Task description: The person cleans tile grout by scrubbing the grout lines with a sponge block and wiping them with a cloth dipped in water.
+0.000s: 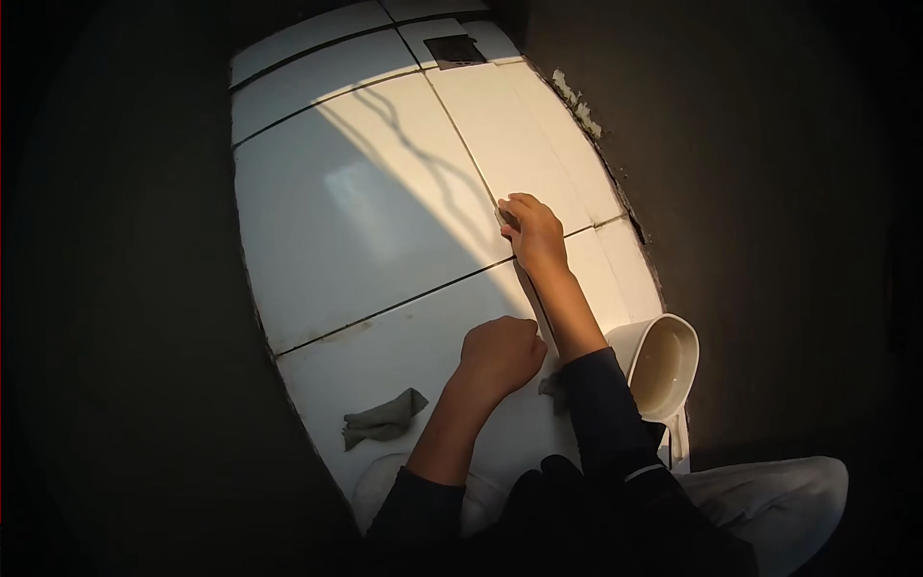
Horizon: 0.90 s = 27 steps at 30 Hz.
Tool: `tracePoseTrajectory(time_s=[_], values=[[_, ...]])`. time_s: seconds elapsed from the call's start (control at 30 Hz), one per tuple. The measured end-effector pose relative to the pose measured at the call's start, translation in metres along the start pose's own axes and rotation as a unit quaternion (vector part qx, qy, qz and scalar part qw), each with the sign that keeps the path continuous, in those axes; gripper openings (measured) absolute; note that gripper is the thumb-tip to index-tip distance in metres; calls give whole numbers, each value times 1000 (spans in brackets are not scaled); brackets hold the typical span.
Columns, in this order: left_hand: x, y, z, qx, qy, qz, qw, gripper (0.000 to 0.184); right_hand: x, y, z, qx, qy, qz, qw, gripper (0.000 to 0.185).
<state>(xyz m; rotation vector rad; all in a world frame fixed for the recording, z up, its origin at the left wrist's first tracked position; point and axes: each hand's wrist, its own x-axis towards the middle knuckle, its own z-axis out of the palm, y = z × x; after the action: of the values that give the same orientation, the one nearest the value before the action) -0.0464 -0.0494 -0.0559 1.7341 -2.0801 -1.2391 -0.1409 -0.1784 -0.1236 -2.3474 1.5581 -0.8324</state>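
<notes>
White floor tiles (365, 221) with dark joints lie below me. My right hand (536, 231) is on the long joint near where the joints cross, its fingers curled round a small dark thing I cannot make out. My left hand (502, 356) is closed in a fist, lower and to the left, over the near tile; what it holds, if anything, is hidden. A crumpled grey cloth (385, 418) lies on the tile left of my left forearm. Another bit of grey material (553, 389) shows beside my right sleeve.
A white dipper (665, 365) with cloudy contents stands to the right of my right forearm. A dark square opening (455, 51) is in the far tiles. White crumbs (577, 104) lie along the right edge. Dark ground (769, 240) borders both sides.
</notes>
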Motion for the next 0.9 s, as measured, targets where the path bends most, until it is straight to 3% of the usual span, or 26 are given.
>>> tracePoseTrajectory(time_s=[0.07, 0.13, 0.2, 0.23, 0.27, 0.33, 0.43, 0.57, 0.77, 0.9], values=[[2, -3, -1, 7, 0, 4, 1000, 27, -18, -9, -16, 137, -82, 192, 968, 38], [2, -2, -3, 5, 3, -1, 1000, 27, -31, 2, -7, 148, -51, 174, 972, 37], [-1, -1, 0, 2, -5, -6, 1000, 27, -32, 3, -7, 24, -12, 53, 998, 36], [-1, 1, 2, 4, -17, -8, 1000, 26, -19, 4, 0, 73, -10, 68, 995, 36], [-1, 2, 2, 6, -27, -9, 1000, 26, -4, 5, 5, 5, 10, 5, 1000, 35], [0, 3, 4, 16, -31, -5, 999, 26, 19, 0, 7, 92, -52, 77, 991, 34], [2, 3, 3, 21, -30, -1, 999, 26, -3, 3, 0, 90, -70, 108, 988, 35], [0, 2, -1, 16, -32, -10, 999, 26, -35, 0, -8, 7, -8, 59, 998, 37], [1, 4, 0, 29, -63, -24, 997, 27, 31, 0, 13, 8, -57, 43, 997, 35], [3, 0, 2, 18, -32, -13, 999, 27, -14, -2, -1, -3, -23, 51, 998, 32]])
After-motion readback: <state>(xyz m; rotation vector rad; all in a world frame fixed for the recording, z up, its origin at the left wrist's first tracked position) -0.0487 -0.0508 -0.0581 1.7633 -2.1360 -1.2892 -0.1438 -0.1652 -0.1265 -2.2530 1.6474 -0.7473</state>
